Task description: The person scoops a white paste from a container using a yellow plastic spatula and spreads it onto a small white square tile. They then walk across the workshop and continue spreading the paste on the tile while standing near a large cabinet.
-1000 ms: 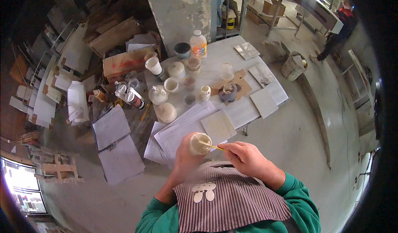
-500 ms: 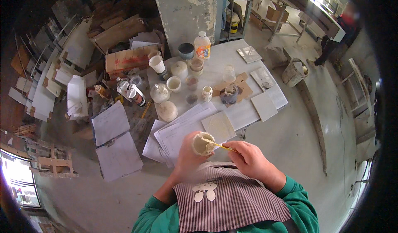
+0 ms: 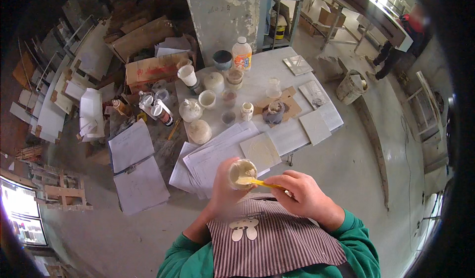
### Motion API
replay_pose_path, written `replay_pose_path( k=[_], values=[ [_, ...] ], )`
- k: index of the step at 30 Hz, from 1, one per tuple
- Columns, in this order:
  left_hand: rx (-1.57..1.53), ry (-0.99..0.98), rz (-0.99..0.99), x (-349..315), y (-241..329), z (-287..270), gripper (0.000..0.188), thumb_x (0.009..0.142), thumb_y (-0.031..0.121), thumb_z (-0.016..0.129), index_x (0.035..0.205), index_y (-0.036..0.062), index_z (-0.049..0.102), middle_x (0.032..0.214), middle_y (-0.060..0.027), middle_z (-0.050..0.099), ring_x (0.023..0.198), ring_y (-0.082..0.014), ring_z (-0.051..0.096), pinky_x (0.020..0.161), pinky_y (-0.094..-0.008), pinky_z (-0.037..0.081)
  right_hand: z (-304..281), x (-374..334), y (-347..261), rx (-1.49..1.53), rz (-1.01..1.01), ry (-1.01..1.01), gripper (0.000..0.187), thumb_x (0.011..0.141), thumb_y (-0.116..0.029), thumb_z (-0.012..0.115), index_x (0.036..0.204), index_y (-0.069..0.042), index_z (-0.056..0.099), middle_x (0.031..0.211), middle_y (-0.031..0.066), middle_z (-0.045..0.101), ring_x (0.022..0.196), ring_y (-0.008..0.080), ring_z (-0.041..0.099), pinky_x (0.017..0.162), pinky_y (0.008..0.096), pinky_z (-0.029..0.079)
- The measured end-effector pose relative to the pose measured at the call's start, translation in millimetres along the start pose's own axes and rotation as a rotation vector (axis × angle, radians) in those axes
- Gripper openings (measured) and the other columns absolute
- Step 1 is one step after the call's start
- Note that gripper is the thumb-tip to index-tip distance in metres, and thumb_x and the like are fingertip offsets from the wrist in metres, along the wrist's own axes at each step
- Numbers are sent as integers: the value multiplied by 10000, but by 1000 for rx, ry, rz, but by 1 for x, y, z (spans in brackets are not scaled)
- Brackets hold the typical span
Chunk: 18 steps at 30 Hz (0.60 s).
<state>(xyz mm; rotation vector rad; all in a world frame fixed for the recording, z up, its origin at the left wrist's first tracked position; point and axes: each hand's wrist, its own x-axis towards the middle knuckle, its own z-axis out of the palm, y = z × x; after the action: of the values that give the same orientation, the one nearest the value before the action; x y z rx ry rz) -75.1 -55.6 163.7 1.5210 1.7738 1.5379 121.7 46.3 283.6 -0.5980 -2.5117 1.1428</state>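
The left hand [image 3: 222, 186] was wrapped around a pale cup [image 3: 235, 171], its fingers closed on the cup's side; the cup, with creamy paste in it, was held off the near edge of the table [image 3: 264, 69], in front of the striped apron [image 3: 277, 238]; the right hand [image 3: 301, 193] pinched a yellow tool [image 3: 253, 181] between thumb and fingers, the grip closed on its handle, and the tool's flat end reached into the mouth of the cup; how firmly either hand pressed I could not tell. At the table's near edge lay loose papers [image 3: 213, 166] with a square beige tile [image 3: 260, 150] beside them; along the table's right side lay a pale tile [image 3: 315, 127], and toward the table's middle a piece of cardboard [image 3: 293, 100] bore a smeared grey bowl [image 3: 273, 115]; on the table's far side a bottle [image 3: 242, 55] with an orange label stood beside a dark bowl [image 3: 222, 58]; a bucket [image 3: 351, 91] stood beyond the table's right side, and farther off was another person [image 3: 409, 33] in red and dark clothing.
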Motion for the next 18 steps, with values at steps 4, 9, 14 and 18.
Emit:
replay_pose_path(
  k=[4,9,14,18],
  values=[
    [-59,-28,-30,-1,-2,-1,831,653,174,917,1324,28,449,1230,-135,529,1133,-287,549,969,-380,451,-10,0,-4,55,34,-33,251,851,-71,655,1101,-54,669,849,136,643,765,321,645,669,399,532],
    [-59,-49,0,1,-1,-3,790,666,185,907,1308,27,473,1229,-138,538,1151,-306,534,998,-395,426,-12,8,3,49,-38,-55,249,850,-70,659,1098,-59,673,856,129,640,776,314,638,683,391,529],
    [-48,-130,-72,5,4,-6,756,683,208,890,1304,44,491,1235,-147,548,1180,-325,515,1021,-412,407,-16,19,12,-53,-50,-166,264,842,-76,655,1104,-90,678,868,128,635,807,311,635,706,398,528],
    [-38,-232,-112,10,8,-14,732,705,210,867,1314,54,491,1245,-144,552,1185,-324,516,1017,-414,410,-27,32,15,-160,-140,-262,230,855,-106,640,1081,-97,684,846,128,622,802,315,630,698,421,522]
  ],
)
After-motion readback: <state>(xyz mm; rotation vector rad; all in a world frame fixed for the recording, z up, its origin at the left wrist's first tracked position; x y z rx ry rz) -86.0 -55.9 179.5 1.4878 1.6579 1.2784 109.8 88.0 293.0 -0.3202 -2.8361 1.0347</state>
